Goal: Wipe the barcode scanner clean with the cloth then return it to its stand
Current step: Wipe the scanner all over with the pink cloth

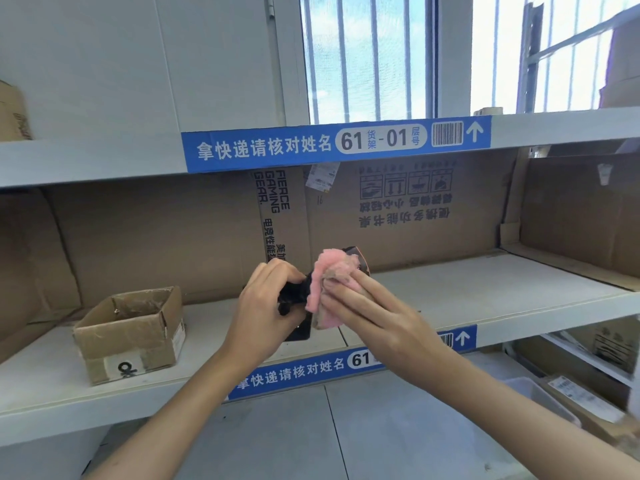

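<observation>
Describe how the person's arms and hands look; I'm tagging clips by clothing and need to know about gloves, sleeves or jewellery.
Both arms are bare as far as the picture shows, with no sleeve in view. The left hand and the right hand wear no gloves. No ring, watch or bracelet shows on the fingers or wrists that are visible. The fingernails look short and unpainted.

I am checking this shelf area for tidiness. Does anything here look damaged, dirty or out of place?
Yes. The pink cloth in the right hand is stained brown along its lower edge. The open box on the shelf sits askew, with crumpled flaps and peeling tape. The scanner in the left hand shows no damage.
</observation>
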The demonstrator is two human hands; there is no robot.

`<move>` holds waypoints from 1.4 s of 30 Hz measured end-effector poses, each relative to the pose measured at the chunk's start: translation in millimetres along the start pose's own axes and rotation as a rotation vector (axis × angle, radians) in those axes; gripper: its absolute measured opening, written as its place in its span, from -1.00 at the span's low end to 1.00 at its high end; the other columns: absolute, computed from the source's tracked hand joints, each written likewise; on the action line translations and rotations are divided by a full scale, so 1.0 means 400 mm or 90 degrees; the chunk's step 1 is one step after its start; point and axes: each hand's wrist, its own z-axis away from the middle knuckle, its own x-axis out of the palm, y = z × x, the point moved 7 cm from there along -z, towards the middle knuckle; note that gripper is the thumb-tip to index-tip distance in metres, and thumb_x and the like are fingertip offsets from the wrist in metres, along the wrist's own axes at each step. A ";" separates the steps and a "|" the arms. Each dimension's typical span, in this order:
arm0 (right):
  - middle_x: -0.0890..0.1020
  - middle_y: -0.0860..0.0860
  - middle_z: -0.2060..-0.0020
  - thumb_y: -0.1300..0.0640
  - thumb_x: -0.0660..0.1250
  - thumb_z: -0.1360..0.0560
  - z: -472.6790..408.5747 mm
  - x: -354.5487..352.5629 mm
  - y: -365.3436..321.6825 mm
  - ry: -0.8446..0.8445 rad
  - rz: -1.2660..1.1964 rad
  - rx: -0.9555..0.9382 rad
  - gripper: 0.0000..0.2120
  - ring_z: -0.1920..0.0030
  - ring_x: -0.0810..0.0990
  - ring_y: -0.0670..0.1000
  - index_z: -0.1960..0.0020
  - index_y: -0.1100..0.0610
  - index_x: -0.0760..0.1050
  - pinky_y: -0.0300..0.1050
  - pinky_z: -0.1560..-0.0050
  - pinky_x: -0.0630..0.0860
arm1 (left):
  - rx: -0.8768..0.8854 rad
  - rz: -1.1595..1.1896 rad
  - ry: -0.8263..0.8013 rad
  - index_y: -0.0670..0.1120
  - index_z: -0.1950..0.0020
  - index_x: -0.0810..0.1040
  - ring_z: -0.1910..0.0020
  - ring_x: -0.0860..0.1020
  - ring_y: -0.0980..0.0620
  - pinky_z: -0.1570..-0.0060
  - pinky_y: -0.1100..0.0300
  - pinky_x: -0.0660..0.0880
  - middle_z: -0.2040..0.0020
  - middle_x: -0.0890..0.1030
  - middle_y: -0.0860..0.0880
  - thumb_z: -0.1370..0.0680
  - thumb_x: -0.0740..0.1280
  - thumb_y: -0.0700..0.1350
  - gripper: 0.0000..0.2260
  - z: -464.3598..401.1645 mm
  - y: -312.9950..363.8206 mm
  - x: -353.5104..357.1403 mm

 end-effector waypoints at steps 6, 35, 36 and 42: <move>0.40 0.13 -0.47 0.48 0.26 -0.53 0.068 0.023 0.060 0.015 -0.032 0.098 -0.47 -0.52 0.30 0.18 -0.47 0.24 0.36 0.08 -0.44 0.40 | -0.009 -0.009 0.007 -0.07 0.05 0.49 0.08 0.45 0.01 0.17 0.17 0.44 0.07 0.51 0.07 -0.30 0.48 -0.42 -0.63 0.012 -0.011 -0.009; 0.57 0.17 -0.31 0.37 0.36 -0.49 0.081 0.006 -0.014 -0.020 -0.103 0.127 -0.63 -0.35 0.52 0.18 -0.29 0.31 0.54 0.14 -0.28 0.53 | -0.039 -0.022 0.017 -0.08 0.04 0.49 0.06 0.45 0.03 0.15 0.17 0.47 0.05 0.52 0.06 -0.30 0.48 -0.40 -0.64 0.014 -0.039 -0.015; 0.56 0.17 -0.32 0.35 0.32 -0.52 0.080 -0.004 -0.014 0.002 -0.107 0.139 -0.64 -0.37 0.50 0.17 -0.31 0.31 0.53 0.12 -0.31 0.51 | -0.038 -0.022 0.015 -0.07 0.04 0.49 0.07 0.45 0.03 0.15 0.16 0.47 0.05 0.51 0.07 -0.30 0.48 -0.40 -0.63 0.013 -0.039 -0.014; 0.44 0.19 -0.43 0.45 0.31 -0.54 -0.008 -0.059 -0.032 0.099 -0.085 0.089 -0.57 -0.50 0.32 0.17 -0.40 0.31 0.44 0.08 -0.47 0.35 | -0.022 -0.027 -0.014 -0.04 0.05 0.49 0.10 0.43 0.05 0.20 0.13 0.49 0.08 0.49 0.13 -0.34 0.51 -0.33 -0.67 0.005 -0.017 0.013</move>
